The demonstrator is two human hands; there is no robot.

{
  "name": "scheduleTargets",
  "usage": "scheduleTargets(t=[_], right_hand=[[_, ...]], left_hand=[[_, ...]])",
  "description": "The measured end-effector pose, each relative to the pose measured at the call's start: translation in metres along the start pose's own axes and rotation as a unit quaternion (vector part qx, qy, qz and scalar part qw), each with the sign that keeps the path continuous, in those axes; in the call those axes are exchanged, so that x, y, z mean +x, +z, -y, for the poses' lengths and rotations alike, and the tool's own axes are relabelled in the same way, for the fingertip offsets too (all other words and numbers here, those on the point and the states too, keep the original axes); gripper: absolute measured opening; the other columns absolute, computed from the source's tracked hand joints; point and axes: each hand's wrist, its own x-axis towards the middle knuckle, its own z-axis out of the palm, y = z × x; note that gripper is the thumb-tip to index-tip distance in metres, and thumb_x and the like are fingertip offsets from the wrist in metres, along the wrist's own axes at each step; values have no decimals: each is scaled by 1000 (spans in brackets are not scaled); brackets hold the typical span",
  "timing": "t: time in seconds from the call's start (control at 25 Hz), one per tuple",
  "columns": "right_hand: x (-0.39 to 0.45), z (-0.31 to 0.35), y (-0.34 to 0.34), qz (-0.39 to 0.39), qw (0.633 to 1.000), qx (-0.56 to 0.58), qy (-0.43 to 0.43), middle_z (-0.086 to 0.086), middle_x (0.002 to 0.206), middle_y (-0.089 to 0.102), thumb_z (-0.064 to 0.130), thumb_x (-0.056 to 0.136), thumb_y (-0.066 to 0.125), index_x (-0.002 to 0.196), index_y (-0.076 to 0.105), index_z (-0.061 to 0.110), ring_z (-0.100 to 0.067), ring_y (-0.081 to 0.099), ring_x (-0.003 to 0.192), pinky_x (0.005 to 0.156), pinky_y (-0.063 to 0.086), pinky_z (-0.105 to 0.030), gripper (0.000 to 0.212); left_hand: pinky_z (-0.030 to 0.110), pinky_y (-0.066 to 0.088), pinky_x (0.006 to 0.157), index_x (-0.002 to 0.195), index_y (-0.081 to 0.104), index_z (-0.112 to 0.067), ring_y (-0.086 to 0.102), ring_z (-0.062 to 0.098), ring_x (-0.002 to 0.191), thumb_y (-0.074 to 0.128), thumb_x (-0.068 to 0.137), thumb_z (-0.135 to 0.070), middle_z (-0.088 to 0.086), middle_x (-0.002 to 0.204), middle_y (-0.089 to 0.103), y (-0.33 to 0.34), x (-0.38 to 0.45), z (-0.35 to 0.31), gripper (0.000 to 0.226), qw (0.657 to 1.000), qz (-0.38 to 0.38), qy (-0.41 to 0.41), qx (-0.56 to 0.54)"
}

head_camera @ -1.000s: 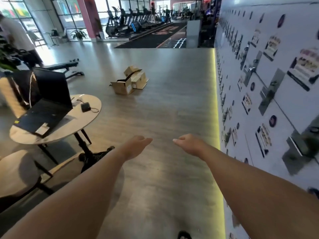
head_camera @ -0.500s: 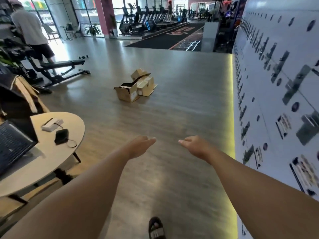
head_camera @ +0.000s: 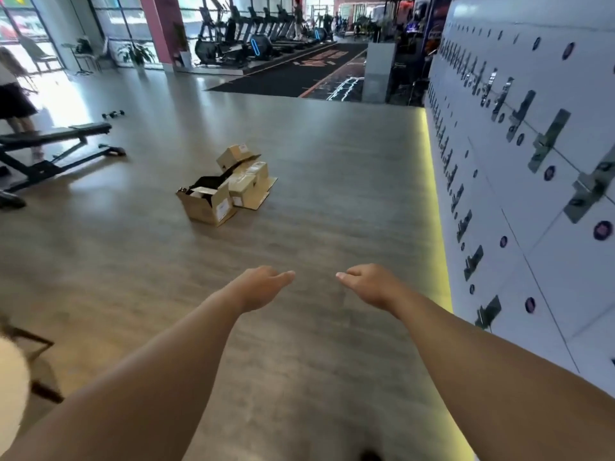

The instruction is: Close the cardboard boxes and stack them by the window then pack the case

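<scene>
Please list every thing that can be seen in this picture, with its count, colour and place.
cardboard boxes: a small cluster, exact count unclear, brown, on the floor ahead; the nearest one stands open with dark contents.
weight bench: one, black, at left on the floor.
dumbbells: a small dark pair, on the floor beyond the bench.
wall panel: one, white with dark fittings, along the right, a yellow light strip at its foot.
treadmills: a row, dark, far back by the windows.
potted plant: one, green, far left by the windows.
other person: one, partly seen at the left edge.
left hand: open, holds nothing, stretched forward.
right hand: open, holds nothing, stretched forward.
</scene>
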Motion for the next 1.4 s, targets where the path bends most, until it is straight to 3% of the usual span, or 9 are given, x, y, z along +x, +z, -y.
scheduleTargets(t=[0.2,0.36,0.48,0.56,0.72,0.96,1.12,1.28,1.4], right_hand=[[191,-23,-59,7,1000,-6,-22,1,90,63,57,95,54,87,68,15,-23,61,97,75,41,-28,45],[330,-19,-113,36,999,-12,-33,-4,101,63,62,92,52,95,67,17,-24,60,101,86,43,-32,47],[430,-6,-146,42,998,-1,-49,10,78,41,61,93,52,68,39,28,-17,42,86,73,36,-31,43],[485,3,-157,50,997,-4,-50,10,78,43,60,94,52,66,39,28,-17,43,83,73,35,-30,44],[627,20,-178,66,996,-17,-62,8,81,58,57,95,53,82,64,19,-17,56,86,71,40,-29,42],[821,45,-214,74,995,-45,-46,-1,125,66,63,91,52,122,67,15,-24,59,120,100,44,-34,59],[940,59,-239,75,996,-39,-37,3,103,57,64,91,51,103,64,16,-18,54,98,87,40,-31,50],[1059,72,-250,99,993,-38,-49,1,116,68,64,91,50,111,70,15,-21,62,108,98,47,-36,56],[1164,88,-258,115,990,-32,-74,0,110,67,63,92,50,105,70,19,-23,61,108,97,46,-36,50]], left_hand=[[37,36,101,140,57,-23,46,26,135,41,93,-70,5,145,53,-43,177,-25,69,999,-23,-29,-4],[37,38,100,142,54,-23,47,26,134,39,91,-74,6,146,53,-88,295,-47,73,997,-30,-68,-9],[36,38,96,141,54,-25,48,24,132,38,88,-77,3,145,53,-124,378,-57,76,995,-39,-88,-26],[38,39,101,145,51,-25,47,24,133,37,86,-79,3,147,50,-143,428,-56,81,994,-38,-103,-27],[36,38,95,144,51,-23,46,23,132,38,82,-82,3,147,49,-193,559,-35,86,990,-52,-121,-42],[35,40,97,137,58,-29,49,23,123,38,84,-80,3,140,53,-280,746,-20,77,990,-58,-114,-61],[34,34,91,138,57,-27,44,27,132,37,88,-76,7,144,50,-326,855,-21,73,991,-47,-110,-56],[33,38,95,135,59,-26,48,25,129,42,92,-70,6,140,53,-357,955,-7,64,987,-44,-138,-72],[37,42,98,127,60,-25,53,23,118,38,93,-71,3,129,58,-386,1041,8,62,985,-42,-157,-58]])
